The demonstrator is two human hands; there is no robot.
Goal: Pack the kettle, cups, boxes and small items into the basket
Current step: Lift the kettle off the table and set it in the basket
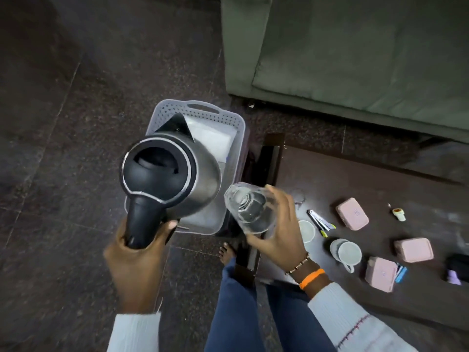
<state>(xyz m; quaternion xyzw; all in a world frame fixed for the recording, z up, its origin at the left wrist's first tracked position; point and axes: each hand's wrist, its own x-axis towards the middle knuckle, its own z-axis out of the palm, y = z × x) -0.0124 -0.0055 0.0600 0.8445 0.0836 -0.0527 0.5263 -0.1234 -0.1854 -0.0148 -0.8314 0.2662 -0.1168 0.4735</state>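
Left hand [137, 252] fingers curled round kettle [170, 171] handle, kettle hanging over basket [215, 118]. Right hand [276, 224] fingers wrapped round glass [250, 209], just right of the kettle. Risk: kettle and glass knock together. Basket's far half open; table [355, 179] edge close on the right.

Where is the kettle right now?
The kettle is left of centre in the head view, held by its handle in the left hand above the basket, just left of the glass in the right hand.
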